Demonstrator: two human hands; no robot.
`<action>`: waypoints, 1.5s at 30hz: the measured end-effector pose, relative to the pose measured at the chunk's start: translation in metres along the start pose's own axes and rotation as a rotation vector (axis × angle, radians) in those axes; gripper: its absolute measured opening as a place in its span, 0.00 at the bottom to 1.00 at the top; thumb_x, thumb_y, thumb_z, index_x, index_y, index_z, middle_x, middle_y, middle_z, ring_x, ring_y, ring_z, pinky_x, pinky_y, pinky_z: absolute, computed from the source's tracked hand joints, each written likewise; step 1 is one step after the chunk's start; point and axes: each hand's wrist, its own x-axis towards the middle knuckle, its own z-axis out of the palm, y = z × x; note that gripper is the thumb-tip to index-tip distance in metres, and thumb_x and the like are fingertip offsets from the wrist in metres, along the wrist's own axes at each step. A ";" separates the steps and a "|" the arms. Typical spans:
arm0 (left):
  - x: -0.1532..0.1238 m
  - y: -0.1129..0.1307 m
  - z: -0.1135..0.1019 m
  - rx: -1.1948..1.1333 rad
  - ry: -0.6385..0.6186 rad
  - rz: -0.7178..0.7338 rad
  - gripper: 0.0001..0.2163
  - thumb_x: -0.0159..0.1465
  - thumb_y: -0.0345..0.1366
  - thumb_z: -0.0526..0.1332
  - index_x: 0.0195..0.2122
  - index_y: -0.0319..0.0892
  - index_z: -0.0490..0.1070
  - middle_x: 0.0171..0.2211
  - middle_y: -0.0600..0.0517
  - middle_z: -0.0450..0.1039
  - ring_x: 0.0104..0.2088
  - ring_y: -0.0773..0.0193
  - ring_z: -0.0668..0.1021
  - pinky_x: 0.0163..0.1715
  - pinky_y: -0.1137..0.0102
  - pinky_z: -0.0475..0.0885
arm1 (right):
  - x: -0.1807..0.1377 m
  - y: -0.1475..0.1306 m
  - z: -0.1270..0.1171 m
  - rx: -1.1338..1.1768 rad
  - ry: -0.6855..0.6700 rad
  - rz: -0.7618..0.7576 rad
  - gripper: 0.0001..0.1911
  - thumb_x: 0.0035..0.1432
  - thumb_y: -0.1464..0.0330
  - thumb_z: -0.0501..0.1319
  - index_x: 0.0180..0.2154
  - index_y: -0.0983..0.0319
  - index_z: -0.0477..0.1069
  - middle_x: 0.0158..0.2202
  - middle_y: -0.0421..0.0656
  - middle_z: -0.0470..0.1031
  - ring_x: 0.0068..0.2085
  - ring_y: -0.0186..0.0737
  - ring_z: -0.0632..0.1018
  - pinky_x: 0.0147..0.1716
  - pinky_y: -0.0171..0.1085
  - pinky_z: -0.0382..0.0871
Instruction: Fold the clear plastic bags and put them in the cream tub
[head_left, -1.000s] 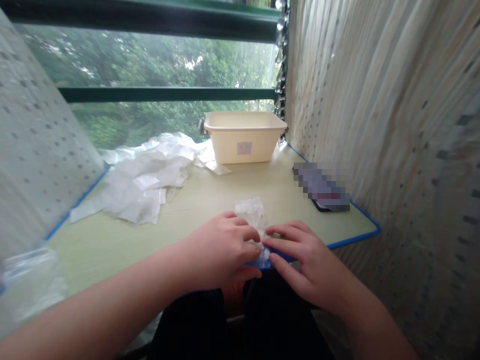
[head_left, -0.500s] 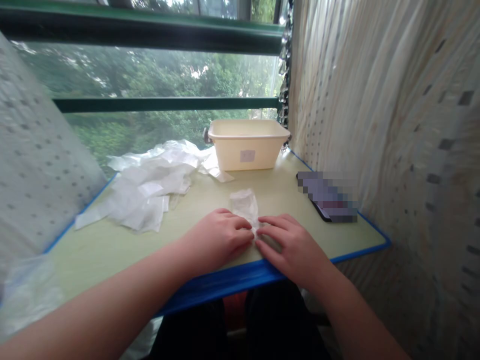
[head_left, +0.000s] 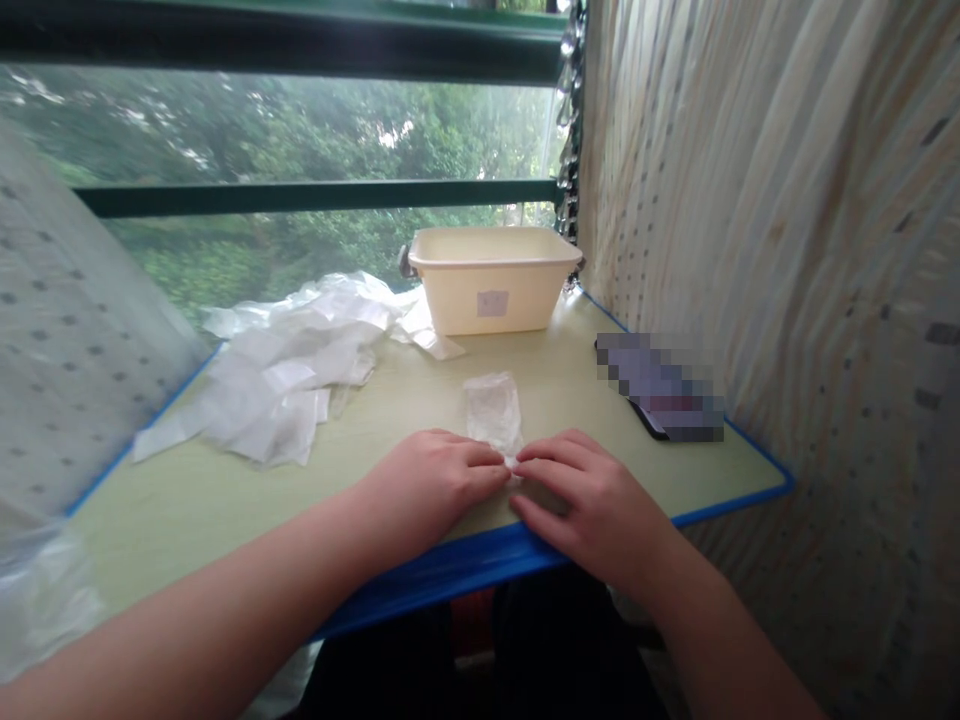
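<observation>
A small clear plastic bag (head_left: 493, 408) lies flat on the table, its near end between my two hands. My left hand (head_left: 446, 485) is closed at that end, its fingers bent together with the tips on the plastic. From the other side my right hand (head_left: 581, 490) holds the same end with its fingertips, the thumb lower and a little apart. The fingertips of both hands almost meet, and they cover part of the bag's near edge.
A heap of clear bags (head_left: 277, 370) spreads over the table's left side. At the back stands a cream plastic bin (head_left: 491, 300) with a small label. A phone (head_left: 660, 390), pixelated, lies at the right. Blue trim (head_left: 450, 565) edges the table (head_left: 397, 400). Curtains (head_left: 720, 200) hang alongside.
The bag lies flatter and shows more of its rectangular shape. My fingers have shifted slightly at its near end. The whole view has tilted a little.
</observation>
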 end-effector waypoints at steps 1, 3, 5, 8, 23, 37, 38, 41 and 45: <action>-0.001 0.000 0.000 -0.013 -0.001 -0.014 0.11 0.63 0.32 0.51 0.43 0.43 0.70 0.42 0.49 0.74 0.38 0.62 0.76 0.37 0.69 0.69 | 0.000 0.000 0.000 -0.007 -0.003 0.002 0.09 0.52 0.70 0.60 0.37 0.63 0.73 0.38 0.44 0.73 0.41 0.39 0.70 0.44 0.39 0.66; -0.002 0.001 0.001 -0.039 0.004 -0.059 0.12 0.62 0.32 0.51 0.44 0.43 0.69 0.41 0.50 0.74 0.37 0.63 0.76 0.36 0.71 0.70 | 0.001 0.000 0.001 -0.021 -0.004 -0.008 0.10 0.52 0.70 0.60 0.38 0.63 0.72 0.38 0.45 0.73 0.41 0.40 0.70 0.44 0.39 0.67; -0.003 0.002 0.001 -0.062 0.022 -0.134 0.12 0.62 0.32 0.51 0.44 0.44 0.69 0.40 0.50 0.75 0.36 0.63 0.77 0.35 0.71 0.70 | 0.001 0.000 0.002 -0.036 0.011 -0.020 0.10 0.53 0.71 0.59 0.39 0.63 0.71 0.38 0.45 0.73 0.41 0.39 0.70 0.44 0.39 0.67; -0.002 0.004 0.000 -0.099 0.034 -0.244 0.12 0.63 0.33 0.50 0.43 0.45 0.70 0.36 0.51 0.76 0.34 0.64 0.77 0.34 0.71 0.70 | 0.002 0.001 0.003 -0.041 0.039 -0.004 0.08 0.56 0.72 0.56 0.38 0.63 0.72 0.36 0.45 0.74 0.40 0.38 0.70 0.43 0.38 0.66; 0.001 0.001 -0.022 -0.333 -0.009 -0.438 0.08 0.60 0.36 0.55 0.32 0.45 0.73 0.28 0.56 0.74 0.27 0.69 0.73 0.28 0.75 0.65 | 0.024 0.001 -0.017 0.226 -0.248 0.346 0.10 0.55 0.63 0.56 0.30 0.61 0.73 0.27 0.38 0.73 0.29 0.33 0.71 0.29 0.32 0.62; 0.008 -0.012 0.001 -0.296 0.116 -0.580 0.08 0.58 0.37 0.55 0.31 0.43 0.73 0.28 0.53 0.72 0.25 0.68 0.71 0.26 0.73 0.65 | 0.045 0.005 -0.009 -0.036 -0.332 0.482 0.09 0.51 0.66 0.55 0.24 0.62 0.71 0.23 0.41 0.72 0.24 0.34 0.68 0.21 0.32 0.54; 0.008 -0.012 0.002 -0.247 0.114 -0.555 0.08 0.59 0.36 0.55 0.31 0.43 0.73 0.28 0.53 0.71 0.26 0.68 0.71 0.27 0.73 0.65 | 0.045 0.005 -0.009 -0.046 -0.342 0.478 0.09 0.51 0.67 0.55 0.23 0.62 0.70 0.22 0.41 0.72 0.24 0.34 0.68 0.21 0.32 0.53; 0.006 -0.013 0.004 -0.141 0.088 -0.475 0.09 0.60 0.34 0.53 0.33 0.44 0.73 0.31 0.52 0.70 0.27 0.68 0.71 0.28 0.72 0.65 | 0.045 0.004 -0.007 -0.080 -0.346 0.478 0.09 0.51 0.67 0.55 0.22 0.61 0.69 0.21 0.41 0.71 0.23 0.34 0.67 0.21 0.33 0.52; 0.006 -0.014 -0.001 -0.029 0.011 -0.224 0.11 0.61 0.30 0.52 0.38 0.47 0.72 0.41 0.51 0.69 0.35 0.64 0.71 0.33 0.70 0.66 | 0.043 0.001 -0.003 -0.129 -0.301 0.479 0.05 0.50 0.69 0.56 0.25 0.61 0.67 0.22 0.41 0.70 0.23 0.34 0.67 0.20 0.33 0.51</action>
